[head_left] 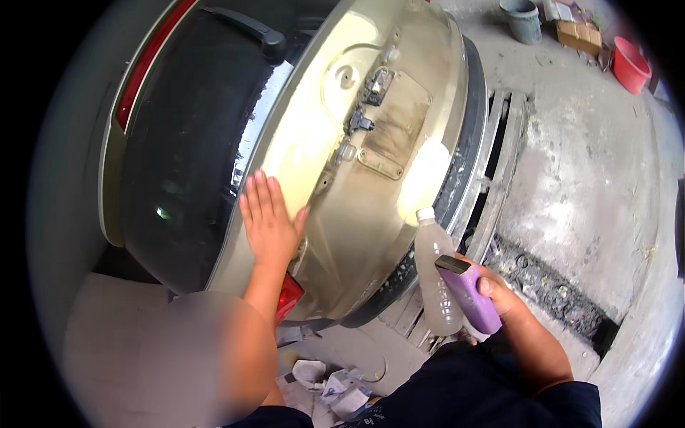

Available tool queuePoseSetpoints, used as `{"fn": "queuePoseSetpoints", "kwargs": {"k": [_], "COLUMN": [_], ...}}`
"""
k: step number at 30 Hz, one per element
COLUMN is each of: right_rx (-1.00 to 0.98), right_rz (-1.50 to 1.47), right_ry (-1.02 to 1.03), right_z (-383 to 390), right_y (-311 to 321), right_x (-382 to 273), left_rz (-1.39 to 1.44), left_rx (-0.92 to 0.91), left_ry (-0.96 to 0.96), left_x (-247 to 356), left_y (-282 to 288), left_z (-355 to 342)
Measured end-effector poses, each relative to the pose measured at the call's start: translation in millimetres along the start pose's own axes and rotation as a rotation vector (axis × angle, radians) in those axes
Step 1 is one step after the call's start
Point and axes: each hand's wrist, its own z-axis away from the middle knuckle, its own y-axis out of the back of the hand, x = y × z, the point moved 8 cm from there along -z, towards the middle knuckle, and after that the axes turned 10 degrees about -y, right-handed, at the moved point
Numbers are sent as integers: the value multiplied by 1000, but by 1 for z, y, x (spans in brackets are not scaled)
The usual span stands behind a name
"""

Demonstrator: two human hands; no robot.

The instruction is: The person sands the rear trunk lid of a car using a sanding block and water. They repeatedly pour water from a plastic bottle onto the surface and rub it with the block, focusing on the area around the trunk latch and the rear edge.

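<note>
My left hand [271, 225] lies flat, fingers stretched out, on a pale yellow patch [303, 153] of a car's tailgate [335, 246]. It holds nothing. In my right hand [501, 296] is a purple sanding block [472, 299] with a dark end, my thumb pressed on its side. A clear plastic bottle [432, 278] with a white cap and cloudy liquid is against the block, cap up, apparently in the same grip; the fingers behind are mostly hidden. Another pale patch [426, 175] marks the tailgate's lower part.
Bare fittings [362, 121] stick out mid-tailgate. The dark rear window [185, 157] has a wiper [267, 43]. Beyond the bumper [457, 167], slats [503, 164] edge a rubble-filled channel [549, 289]. A grey bucket [523, 21], cardboard box [579, 37] and red tub [631, 65] stand far right. Crumpled paper [346, 392] lies below.
</note>
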Motion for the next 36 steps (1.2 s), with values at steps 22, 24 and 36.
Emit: {"fn": "queuePoseSetpoints", "kwargs": {"k": [22,24,36], "right_rx": [37,-28,64], "right_rz": [-190,-160,-133], "right_ry": [19,82,34], "right_z": [-101,-117,-122], "right_y": [-57,-78,27], "right_x": [-132,-163,-287], "left_rz": [265,5,54], "left_rx": [-88,-103,-185], "left_ry": [-60,-99,-144], "left_x": [5,4,26], "left_y": [-6,-24,-41], "left_z": [-124,-156,-341]}}
